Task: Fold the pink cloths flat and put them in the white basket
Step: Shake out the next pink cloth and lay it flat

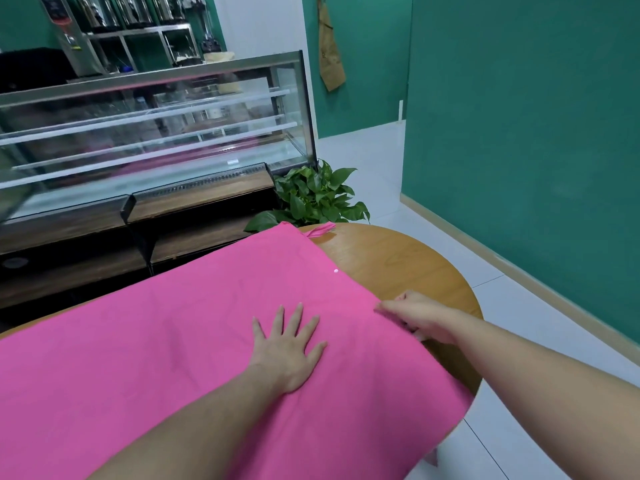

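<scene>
A large pink cloth (173,341) lies spread over most of a round wooden table (398,261). My left hand (287,344) presses flat on the cloth with its fingers spread, near the cloth's right side. My right hand (415,317) is at the cloth's right edge, with its fingers curled around the edge and its thumb on top. A small pink strip (322,230) pokes out at the cloth's far corner. The white basket is not in view.
A glass display case (156,133) on dark wooden cabinets stands behind the table. A green potted plant (318,195) sits just past the table's far edge. A green wall (519,133) runs along the right, with white tiled floor between.
</scene>
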Action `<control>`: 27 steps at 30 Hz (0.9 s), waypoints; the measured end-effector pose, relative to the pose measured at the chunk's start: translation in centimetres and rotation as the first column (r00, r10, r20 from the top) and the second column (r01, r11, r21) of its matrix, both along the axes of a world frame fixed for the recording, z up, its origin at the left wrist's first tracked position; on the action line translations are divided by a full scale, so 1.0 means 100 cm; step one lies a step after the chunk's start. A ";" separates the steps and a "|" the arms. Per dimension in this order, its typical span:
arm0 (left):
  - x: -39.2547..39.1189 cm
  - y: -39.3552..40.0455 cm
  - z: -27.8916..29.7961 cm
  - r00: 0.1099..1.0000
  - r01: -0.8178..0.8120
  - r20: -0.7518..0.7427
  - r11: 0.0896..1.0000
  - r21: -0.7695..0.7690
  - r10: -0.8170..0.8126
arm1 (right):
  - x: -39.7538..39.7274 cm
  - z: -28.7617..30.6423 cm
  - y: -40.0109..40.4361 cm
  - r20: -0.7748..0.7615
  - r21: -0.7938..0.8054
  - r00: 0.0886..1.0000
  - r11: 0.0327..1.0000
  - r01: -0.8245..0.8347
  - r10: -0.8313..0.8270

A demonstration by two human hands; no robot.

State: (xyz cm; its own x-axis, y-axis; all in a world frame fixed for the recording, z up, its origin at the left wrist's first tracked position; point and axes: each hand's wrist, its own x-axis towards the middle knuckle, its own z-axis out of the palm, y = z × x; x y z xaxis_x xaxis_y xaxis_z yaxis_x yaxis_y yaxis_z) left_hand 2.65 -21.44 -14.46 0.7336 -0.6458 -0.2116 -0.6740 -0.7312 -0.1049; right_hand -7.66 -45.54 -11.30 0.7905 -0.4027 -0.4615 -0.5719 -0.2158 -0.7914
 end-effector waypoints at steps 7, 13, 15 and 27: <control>-0.054 -0.018 0.008 0.986 0.132 0.132 0.953 -0.274 -0.098 | -0.057 0.008 -0.009 -0.125 0.218 0.974 0.963 -0.160 0.190; -0.096 -0.017 0.008 0.998 -0.016 -0.059 0.971 -0.240 0.002 | -0.098 0.019 -0.010 0.093 0.510 0.911 0.767 -0.391 0.402; -0.101 -0.016 0.006 0.986 -0.083 -0.158 0.979 -0.187 0.053 | -0.104 0.019 -0.009 0.094 0.467 0.925 0.804 -0.367 0.367; -0.109 -0.011 -0.009 0.988 -0.077 -0.141 0.987 -0.139 0.058 | -0.131 0.008 -0.020 -0.061 -0.096 0.981 0.978 -0.187 0.182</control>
